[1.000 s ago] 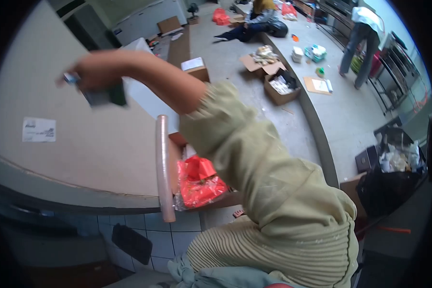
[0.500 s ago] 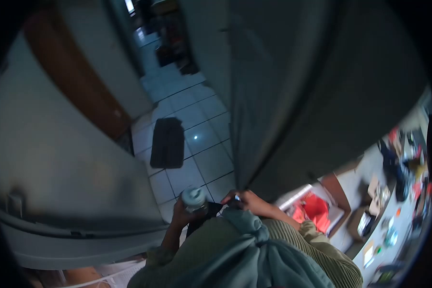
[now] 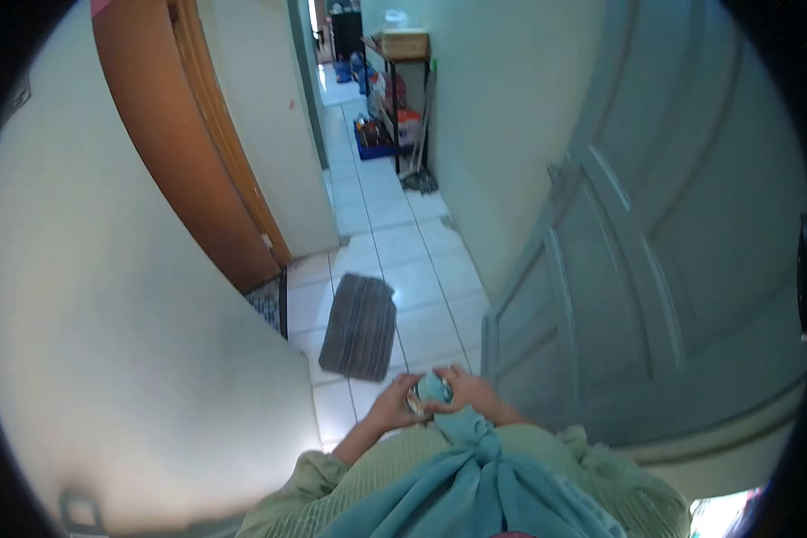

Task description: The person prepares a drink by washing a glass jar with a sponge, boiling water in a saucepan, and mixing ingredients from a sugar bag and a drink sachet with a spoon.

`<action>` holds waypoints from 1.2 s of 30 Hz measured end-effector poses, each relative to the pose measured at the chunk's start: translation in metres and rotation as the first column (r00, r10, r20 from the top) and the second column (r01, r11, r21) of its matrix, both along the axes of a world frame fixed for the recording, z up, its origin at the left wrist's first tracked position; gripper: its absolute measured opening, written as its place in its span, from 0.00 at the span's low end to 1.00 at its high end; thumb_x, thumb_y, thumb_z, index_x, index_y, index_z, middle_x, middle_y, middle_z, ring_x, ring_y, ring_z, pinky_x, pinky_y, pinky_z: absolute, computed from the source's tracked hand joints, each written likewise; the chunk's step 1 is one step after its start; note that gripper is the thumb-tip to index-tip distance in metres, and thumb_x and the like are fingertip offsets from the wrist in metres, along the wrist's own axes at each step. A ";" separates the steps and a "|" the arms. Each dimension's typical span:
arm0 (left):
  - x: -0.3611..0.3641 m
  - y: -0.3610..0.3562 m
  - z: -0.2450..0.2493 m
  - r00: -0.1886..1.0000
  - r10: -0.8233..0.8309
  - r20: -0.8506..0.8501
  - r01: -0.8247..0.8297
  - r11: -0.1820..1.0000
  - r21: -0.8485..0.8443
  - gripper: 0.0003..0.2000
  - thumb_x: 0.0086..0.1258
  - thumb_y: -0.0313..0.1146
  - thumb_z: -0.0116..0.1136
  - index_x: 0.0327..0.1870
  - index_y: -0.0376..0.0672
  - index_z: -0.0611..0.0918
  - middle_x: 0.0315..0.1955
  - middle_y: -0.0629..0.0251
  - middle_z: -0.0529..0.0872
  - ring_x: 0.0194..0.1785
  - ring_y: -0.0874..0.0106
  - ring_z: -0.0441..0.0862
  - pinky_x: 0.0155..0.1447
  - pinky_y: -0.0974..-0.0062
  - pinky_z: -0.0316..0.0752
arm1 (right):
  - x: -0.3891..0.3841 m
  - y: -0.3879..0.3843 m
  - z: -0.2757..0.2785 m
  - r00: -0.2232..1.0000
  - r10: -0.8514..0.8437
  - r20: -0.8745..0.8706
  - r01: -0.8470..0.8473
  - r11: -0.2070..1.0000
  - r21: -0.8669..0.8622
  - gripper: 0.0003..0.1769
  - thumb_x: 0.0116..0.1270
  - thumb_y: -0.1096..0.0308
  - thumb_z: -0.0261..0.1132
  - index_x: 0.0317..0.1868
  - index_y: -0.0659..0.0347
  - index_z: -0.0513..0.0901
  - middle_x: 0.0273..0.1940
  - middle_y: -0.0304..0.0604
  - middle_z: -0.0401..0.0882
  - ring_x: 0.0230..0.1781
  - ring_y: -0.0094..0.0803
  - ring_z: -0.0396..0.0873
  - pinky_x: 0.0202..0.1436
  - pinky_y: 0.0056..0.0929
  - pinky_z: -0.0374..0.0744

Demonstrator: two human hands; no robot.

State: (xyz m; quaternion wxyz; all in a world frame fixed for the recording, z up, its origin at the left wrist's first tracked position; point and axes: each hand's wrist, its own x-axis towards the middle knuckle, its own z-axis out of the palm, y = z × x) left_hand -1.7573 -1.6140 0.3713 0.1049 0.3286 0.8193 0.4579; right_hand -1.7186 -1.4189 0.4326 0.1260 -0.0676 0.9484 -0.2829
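In front of my chest is a small clear bottle with a pale teal lid (image 3: pixel 433 387). My left hand (image 3: pixel 391 405) is wrapped around its left side. My right hand (image 3: pixel 472 394) closes on it from the right, with fingers at the lid. The lower part of the bottle is hidden by my hands and the pale green clothing below them.
A striped grey mat (image 3: pixel 360 328) lies on the white tiled floor (image 3: pixel 412 255) ahead. To the right stands a grey panelled door (image 3: pixel 592 296); to the left, a brown door (image 3: pixel 166 134). Farther along, a rack (image 3: pixel 395 108) holds a box and bags beside the wall.
The view has swung right and up along the corridor and become brighter. My right hand has moved from beside the door edge onto the bottle in my left hand.
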 end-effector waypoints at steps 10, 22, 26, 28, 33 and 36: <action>-0.248 0.068 -0.046 0.994 0.106 0.008 -0.101 0.918 0.383 0.37 0.43 0.32 0.74 0.58 0.40 0.68 0.52 0.53 0.74 0.57 0.61 0.72 0.61 0.66 0.64 | -0.265 0.061 -0.047 0.990 -0.120 -0.073 0.082 0.914 -0.398 0.33 0.51 0.41 0.66 0.51 0.55 0.74 0.42 0.48 0.78 0.45 0.39 0.77 0.49 0.34 0.73; -0.564 0.115 0.006 0.610 0.201 0.766 -0.792 0.145 0.593 0.21 0.69 0.50 0.43 0.53 0.43 0.69 0.46 0.61 0.76 0.50 0.68 0.74 0.55 0.70 0.71 | -0.639 0.059 0.036 0.903 0.137 -0.407 -0.281 0.905 -0.319 0.27 0.56 0.44 0.62 0.46 0.58 0.74 0.35 0.50 0.76 0.33 0.45 0.78 0.38 0.35 0.76; -0.653 0.095 0.012 0.472 0.027 0.881 -0.880 0.079 0.468 0.21 0.70 0.52 0.38 0.50 0.45 0.73 0.43 0.63 0.78 0.48 0.68 0.76 0.53 0.68 0.73 | -0.748 0.038 0.039 0.883 0.390 -0.259 -0.428 0.897 -0.109 0.34 0.53 0.36 0.60 0.49 0.55 0.75 0.37 0.51 0.74 0.36 0.46 0.78 0.39 0.39 0.77; -0.720 0.091 0.004 0.406 0.081 0.910 -0.914 0.069 0.401 0.21 0.70 0.52 0.37 0.50 0.46 0.74 0.44 0.62 0.78 0.48 0.67 0.77 0.52 0.64 0.74 | -0.808 0.036 0.049 0.898 0.353 -0.263 -0.372 0.928 -0.022 0.39 0.51 0.33 0.59 0.53 0.55 0.74 0.40 0.52 0.73 0.38 0.48 0.78 0.39 0.41 0.77; -0.887 0.093 0.026 0.494 -0.313 0.811 -0.828 0.117 0.549 0.25 0.69 0.54 0.36 0.54 0.43 0.73 0.48 0.57 0.78 0.52 0.60 0.76 0.53 0.57 0.73 | -0.945 0.104 0.178 0.930 0.109 -0.350 -0.317 0.720 -0.618 0.20 0.56 0.61 0.68 0.46 0.62 0.77 0.31 0.40 0.70 0.24 0.22 0.67 0.29 0.22 0.69; -0.982 0.094 0.022 0.524 -0.445 0.726 -0.751 0.160 0.640 0.26 0.66 0.56 0.40 0.51 0.43 0.75 0.48 0.57 0.78 0.52 0.59 0.75 0.49 0.55 0.74 | -0.964 0.143 0.243 0.867 0.270 -0.420 -0.399 -0.131 -0.908 0.16 0.57 0.66 0.64 0.41 0.70 0.76 0.30 0.47 0.73 0.21 0.28 0.67 0.23 0.29 0.63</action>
